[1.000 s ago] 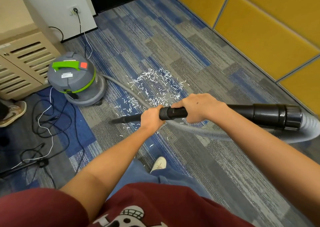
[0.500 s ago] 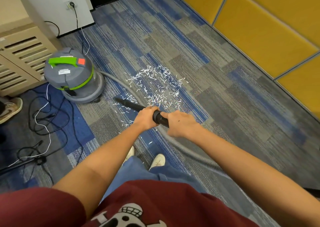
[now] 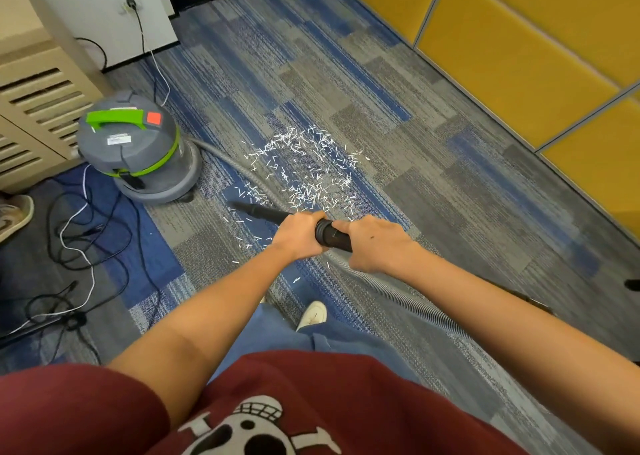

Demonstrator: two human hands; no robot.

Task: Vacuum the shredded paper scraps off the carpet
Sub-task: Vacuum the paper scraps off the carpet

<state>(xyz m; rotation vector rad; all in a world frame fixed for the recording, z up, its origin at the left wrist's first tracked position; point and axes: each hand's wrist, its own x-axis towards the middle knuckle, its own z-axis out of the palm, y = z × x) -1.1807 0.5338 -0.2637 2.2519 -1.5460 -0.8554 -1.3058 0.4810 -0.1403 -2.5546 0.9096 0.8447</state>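
Left hand (image 3: 298,234), right hand (image 3: 375,243) gripping smooth black wand (image 3: 332,234)

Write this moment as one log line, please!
left hand: grips wand | right hand: grips wand | nozzle: beside paper scraps | carpet: littered

White scraps (image 3: 304,174) are showing beyond the fingers (image 3: 306,218) on grey-and-blue striped carpet (image 3: 381,83); a black nozzle (image 3: 263,211) is sitting inside them, a grey, green-trimmed vacuum (image 3: 138,149) standing to their left

Yellow wall panels (image 3: 512,56) right; beige slatted cabinet (image 3: 38,90) left; tangled cables (image 3: 91,271) on floor.
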